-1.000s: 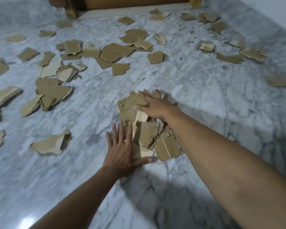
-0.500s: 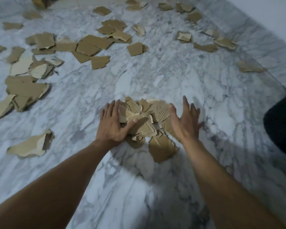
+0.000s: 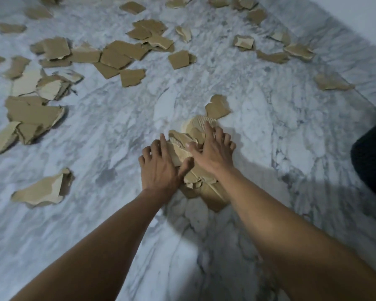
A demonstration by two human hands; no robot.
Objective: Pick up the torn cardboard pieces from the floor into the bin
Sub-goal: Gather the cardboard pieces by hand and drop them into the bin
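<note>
On cardboard pile (image 3: 213,195), left hand (image 3: 161,169), right hand (image 3: 213,158)

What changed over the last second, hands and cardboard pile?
Both hands closed in on the pile: the left hand moved in against its left side, the right hand came from the pile's right side onto its top. They press it together; nothing lifted. The pile is still on the floor, scattered pieces untouched.
</note>
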